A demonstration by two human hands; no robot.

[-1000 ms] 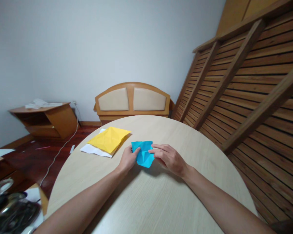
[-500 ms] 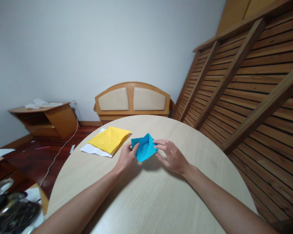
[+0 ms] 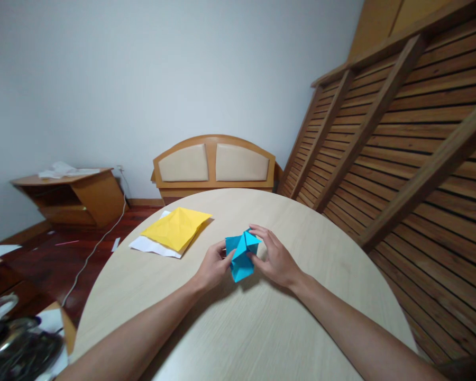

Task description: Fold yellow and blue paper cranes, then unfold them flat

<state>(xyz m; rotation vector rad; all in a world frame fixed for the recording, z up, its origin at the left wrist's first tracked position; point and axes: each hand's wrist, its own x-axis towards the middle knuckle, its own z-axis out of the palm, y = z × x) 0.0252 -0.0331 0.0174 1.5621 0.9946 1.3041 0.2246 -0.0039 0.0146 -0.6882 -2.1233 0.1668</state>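
Note:
A folded piece of blue paper (image 3: 241, 256) is pinched between both my hands just above the round light-wood table (image 3: 238, 328). My left hand (image 3: 213, 266) grips its left edge with thumb and fingers. My right hand (image 3: 273, 255) holds its right side, with the fingers curled over the top point. The paper is collapsed into a narrow, pointed shape with creases showing. To the left of it on the table lies a creased yellow sheet (image 3: 177, 227) on top of a white sheet (image 3: 150, 244).
A wooden bench with beige cushioned back (image 3: 214, 165) stands beyond the table. A slatted wooden wall (image 3: 400, 137) rises at the right. A low wooden shelf (image 3: 71, 193) and a white cable (image 3: 99, 241) are on the dark floor at left. Dark clutter (image 3: 19, 346) sits bottom left.
The blue paper was lifted off the table and its sides were pushed together into a narrower, pointed form. Both hands moved closer to each other and slightly right.

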